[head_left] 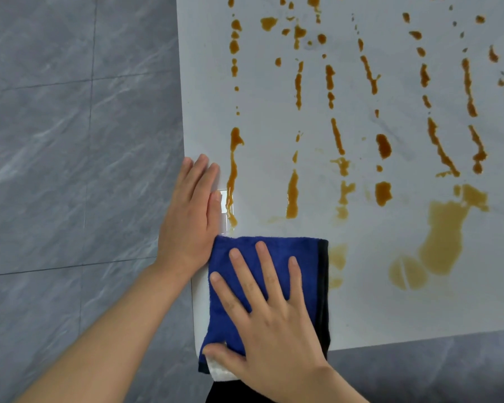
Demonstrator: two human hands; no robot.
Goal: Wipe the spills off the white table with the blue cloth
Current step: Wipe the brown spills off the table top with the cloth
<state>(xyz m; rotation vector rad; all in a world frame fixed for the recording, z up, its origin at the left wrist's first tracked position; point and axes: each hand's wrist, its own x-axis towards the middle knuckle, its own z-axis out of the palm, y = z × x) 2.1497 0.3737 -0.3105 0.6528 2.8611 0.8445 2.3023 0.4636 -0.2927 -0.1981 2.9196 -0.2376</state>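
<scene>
At the bench's (pixel 361 301) near-left corner, my flat right hand (pixel 269 312) presses the blue cloth (pixel 245 251), left hand (pixel 191 210) flat beside; next, I judge, sweep across the amber spills (pixel 442 234).

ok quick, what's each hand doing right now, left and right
Left hand: open, flat on the white table edge, holding nothing.
Right hand: open, fingers spread, pressing the blue cloth.

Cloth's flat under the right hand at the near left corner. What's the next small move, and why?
Probably slide the right hand and blue cloth forward along the nearest brown streak, which begins just beyond the cloth's far edge. The left hand lies flat beside it, steadying the white table.
</scene>
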